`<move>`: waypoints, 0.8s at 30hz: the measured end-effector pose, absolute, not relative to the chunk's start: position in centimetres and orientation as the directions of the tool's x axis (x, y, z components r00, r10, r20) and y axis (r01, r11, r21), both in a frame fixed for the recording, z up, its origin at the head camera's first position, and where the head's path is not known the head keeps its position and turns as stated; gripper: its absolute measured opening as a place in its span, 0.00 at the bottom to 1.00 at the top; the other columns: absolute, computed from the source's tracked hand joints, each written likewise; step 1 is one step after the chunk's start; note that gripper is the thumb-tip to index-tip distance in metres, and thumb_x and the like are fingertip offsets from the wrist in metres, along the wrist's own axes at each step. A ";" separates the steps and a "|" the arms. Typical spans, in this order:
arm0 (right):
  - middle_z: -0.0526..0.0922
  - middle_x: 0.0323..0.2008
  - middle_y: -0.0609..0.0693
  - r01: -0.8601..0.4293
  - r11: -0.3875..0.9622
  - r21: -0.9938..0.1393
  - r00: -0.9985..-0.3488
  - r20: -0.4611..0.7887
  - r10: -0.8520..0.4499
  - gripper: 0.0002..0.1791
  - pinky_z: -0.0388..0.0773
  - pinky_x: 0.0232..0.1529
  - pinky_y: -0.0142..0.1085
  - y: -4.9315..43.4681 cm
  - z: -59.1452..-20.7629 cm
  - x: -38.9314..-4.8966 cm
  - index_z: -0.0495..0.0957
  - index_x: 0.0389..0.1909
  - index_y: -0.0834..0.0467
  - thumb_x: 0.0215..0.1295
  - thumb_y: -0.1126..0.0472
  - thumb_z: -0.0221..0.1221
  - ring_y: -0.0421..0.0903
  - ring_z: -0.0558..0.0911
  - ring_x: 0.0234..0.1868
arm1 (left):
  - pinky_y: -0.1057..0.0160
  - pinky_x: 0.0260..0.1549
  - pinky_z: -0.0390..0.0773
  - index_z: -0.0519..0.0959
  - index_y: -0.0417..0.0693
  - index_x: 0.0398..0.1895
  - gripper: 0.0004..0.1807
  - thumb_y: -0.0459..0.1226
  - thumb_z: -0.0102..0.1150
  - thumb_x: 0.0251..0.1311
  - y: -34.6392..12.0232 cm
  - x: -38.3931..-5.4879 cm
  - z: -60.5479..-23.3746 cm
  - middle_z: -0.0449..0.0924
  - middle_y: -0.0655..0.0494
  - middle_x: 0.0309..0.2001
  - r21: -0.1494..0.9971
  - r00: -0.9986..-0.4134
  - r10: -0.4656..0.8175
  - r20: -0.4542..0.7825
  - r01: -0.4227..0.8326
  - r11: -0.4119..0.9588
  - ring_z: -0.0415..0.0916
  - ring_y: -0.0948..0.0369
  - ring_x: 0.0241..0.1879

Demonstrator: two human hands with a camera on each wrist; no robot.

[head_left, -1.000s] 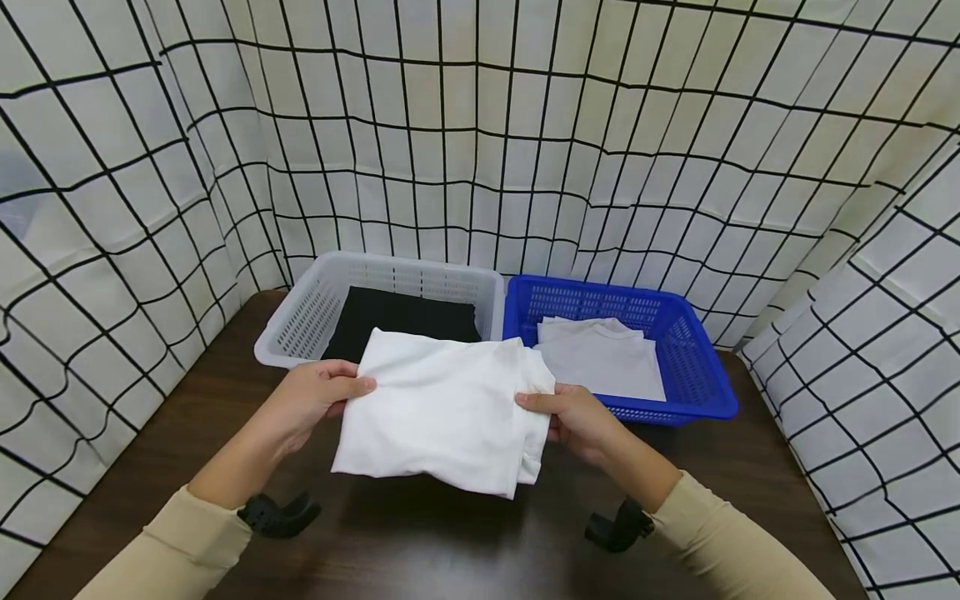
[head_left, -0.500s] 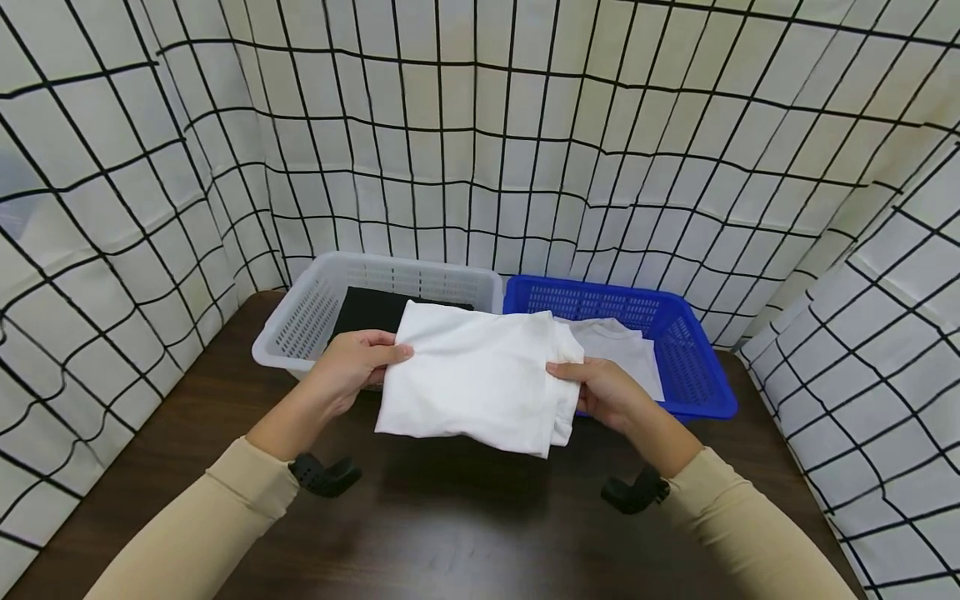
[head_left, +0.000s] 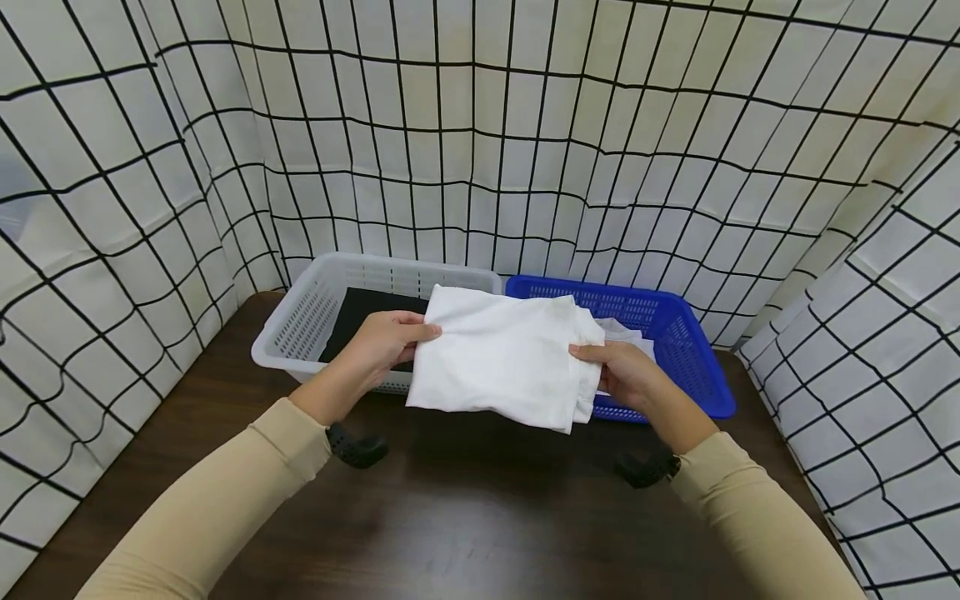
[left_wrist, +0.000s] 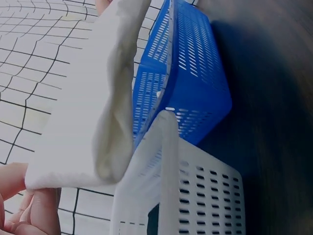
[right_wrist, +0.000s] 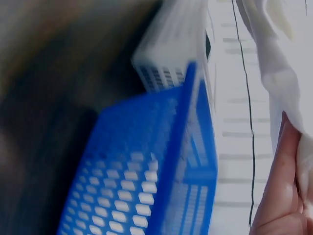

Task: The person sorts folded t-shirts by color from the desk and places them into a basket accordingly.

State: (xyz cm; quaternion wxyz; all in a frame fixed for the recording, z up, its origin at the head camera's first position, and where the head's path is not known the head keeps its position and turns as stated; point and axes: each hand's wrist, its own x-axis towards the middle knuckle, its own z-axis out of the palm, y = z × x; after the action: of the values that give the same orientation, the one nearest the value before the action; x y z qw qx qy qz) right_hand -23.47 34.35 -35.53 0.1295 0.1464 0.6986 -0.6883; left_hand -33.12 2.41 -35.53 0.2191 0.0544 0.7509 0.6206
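Note:
A folded white garment (head_left: 502, 354) is held up in the air between both hands, in front of the two baskets. My left hand (head_left: 388, 340) pinches its left edge, thumb on top. At its right edge, where layered folds show, my right hand (head_left: 618, 367) pinches it the same way. In the left wrist view the garment (left_wrist: 88, 98) hangs beside the blue basket (left_wrist: 195, 73), its folded lower edge bulging. Behind the held garment, another white garment (head_left: 626, 332) lies in the blue basket, mostly hidden.
A white basket (head_left: 288, 333) with folded black cloth (head_left: 367, 312) stands at the back left. The blue basket (head_left: 697, 367) sits right against it. Brown table (head_left: 465, 517) lies below, and white walls with a black grid (head_left: 525, 150) enclose three sides.
Both hands have carried the white garment forward and to the right, from in front of the white basket toward the blue one. It now covers more of the garment inside the blue basket.

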 end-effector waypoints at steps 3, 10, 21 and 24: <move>0.86 0.33 0.40 0.379 0.005 -0.925 -0.924 -0.378 0.047 0.18 0.85 0.38 0.30 35.3 -35.1 -24.0 0.67 0.59 0.59 0.73 0.59 0.56 0.36 0.87 0.33 | 0.64 0.46 0.84 0.77 0.37 0.57 0.21 0.39 0.64 0.64 3.6 -33.7 -35.2 0.81 0.47 0.53 0.959 -0.896 0.354 -0.268 -0.211 0.192 0.85 0.64 0.37; 0.86 0.32 0.40 0.390 0.011 -0.921 -0.918 -0.388 0.085 0.16 0.85 0.38 0.29 37.0 -34.6 -24.7 0.68 0.57 0.59 0.73 0.60 0.56 0.36 0.87 0.33 | 0.58 0.56 0.81 0.77 0.36 0.58 0.21 0.38 0.63 0.65 5.7 -34.8 -35.0 0.79 0.45 0.55 0.957 -0.887 0.368 -0.279 -0.226 0.181 0.84 0.63 0.39; 0.84 0.29 0.39 0.401 0.062 -0.914 -0.910 -0.389 0.146 0.15 0.84 0.35 0.28 38.6 -34.0 -26.0 0.68 0.56 0.59 0.74 0.59 0.55 0.35 0.85 0.29 | 0.56 0.60 0.79 0.77 0.39 0.59 0.22 0.37 0.64 0.65 7.9 -36.0 -34.0 0.79 0.45 0.57 0.951 -0.877 0.371 -0.305 -0.263 0.161 0.84 0.62 0.39; 0.84 0.28 0.39 0.402 0.064 -0.914 -0.909 -0.389 0.152 0.12 0.83 0.34 0.27 39.1 -33.7 -26.1 0.68 0.53 0.58 0.74 0.60 0.54 0.35 0.85 0.29 | 0.55 0.62 0.77 0.77 0.40 0.59 0.21 0.37 0.64 0.65 8.5 -36.2 -33.7 0.80 0.45 0.57 0.952 -0.876 0.375 -0.302 -0.257 0.166 0.84 0.60 0.42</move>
State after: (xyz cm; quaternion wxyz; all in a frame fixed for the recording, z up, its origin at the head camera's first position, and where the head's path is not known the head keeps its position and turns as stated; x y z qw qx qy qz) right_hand -26.14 39.12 -33.65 0.0951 0.1912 0.7233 -0.6567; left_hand -36.15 8.51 -33.66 0.2452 0.0408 0.7229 0.6447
